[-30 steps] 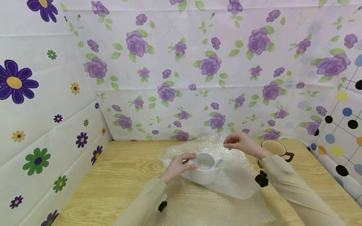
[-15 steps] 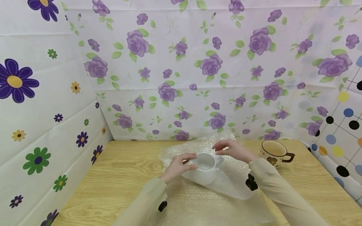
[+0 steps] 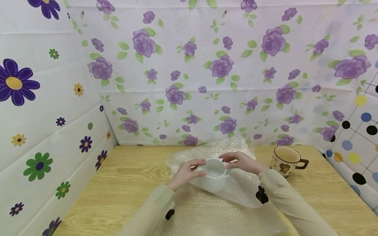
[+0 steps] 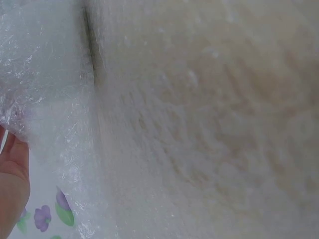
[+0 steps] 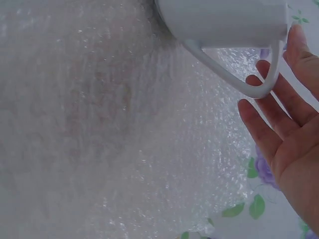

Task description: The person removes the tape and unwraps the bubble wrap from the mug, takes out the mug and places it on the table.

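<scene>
A white mug (image 3: 214,168) stands upright on a sheet of bubble wrap (image 3: 203,209). My left hand (image 3: 186,173) holds the mug's left side near the rim, thumb and fingers spread around it. In the left wrist view that hand (image 4: 14,174) lies against bubble wrap that covers this side of the mug. My right hand (image 3: 240,162) is at the mug's right side, where the handle is. The right wrist view shows the mug's bare white handle (image 5: 234,79), with fingers (image 5: 279,107) loosely extended behind it and the thumb right at the rim.
A cream mug (image 3: 285,160) with a brown rim, brown handle and a bear picture stands to the right on the wooden table (image 3: 127,177). Flower-printed cloth (image 3: 189,65) hangs behind the table, with patterned cloths at both sides.
My right hand has moved left and down from the back of the bubble wrap to the white mug's handle side. The cream mug has come into full view. My left hand stays in place.
</scene>
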The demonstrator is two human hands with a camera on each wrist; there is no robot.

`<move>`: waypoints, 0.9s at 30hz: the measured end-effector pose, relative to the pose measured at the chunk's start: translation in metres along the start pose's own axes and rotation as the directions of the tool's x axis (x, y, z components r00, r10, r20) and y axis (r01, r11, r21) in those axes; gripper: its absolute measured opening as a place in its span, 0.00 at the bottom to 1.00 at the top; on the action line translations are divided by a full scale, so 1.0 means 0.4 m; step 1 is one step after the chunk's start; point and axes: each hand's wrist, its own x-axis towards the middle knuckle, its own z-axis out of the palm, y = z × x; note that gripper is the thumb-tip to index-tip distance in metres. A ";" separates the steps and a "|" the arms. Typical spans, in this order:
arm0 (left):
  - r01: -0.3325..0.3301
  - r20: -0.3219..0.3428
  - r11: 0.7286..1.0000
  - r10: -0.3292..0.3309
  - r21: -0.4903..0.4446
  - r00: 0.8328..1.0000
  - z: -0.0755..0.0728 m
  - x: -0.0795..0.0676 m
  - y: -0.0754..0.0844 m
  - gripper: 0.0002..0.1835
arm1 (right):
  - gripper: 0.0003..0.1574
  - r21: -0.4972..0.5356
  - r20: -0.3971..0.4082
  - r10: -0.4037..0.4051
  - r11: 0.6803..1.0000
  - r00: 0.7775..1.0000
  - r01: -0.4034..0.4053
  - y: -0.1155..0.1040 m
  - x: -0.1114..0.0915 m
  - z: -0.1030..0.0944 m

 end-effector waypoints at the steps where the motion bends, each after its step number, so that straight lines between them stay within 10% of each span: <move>1: -0.005 0.000 1.000 0.005 -0.004 1.000 0.000 0.000 0.002 0.22 | 0.26 0.004 0.004 0.000 1.000 1.000 0.000 0.002 -0.002 0.002; 10: -0.014 0.026 0.999 0.015 -0.042 1.000 -0.009 -0.016 0.083 0.20 | 0.26 0.121 -0.002 0.042 0.992 0.999 -0.042 0.016 -0.008 0.019; 17: -0.004 0.021 1.000 0.003 0.031 1.000 -0.001 0.002 0.014 0.22 | 0.24 0.101 -0.032 0.065 0.993 0.997 -0.062 0.017 -0.009 0.021; 27: -0.022 0.014 0.983 0.020 0.181 1.000 -0.006 0.012 0.030 0.24 | 0.25 0.071 -0.036 0.080 0.994 0.996 -0.077 0.009 -0.009 0.015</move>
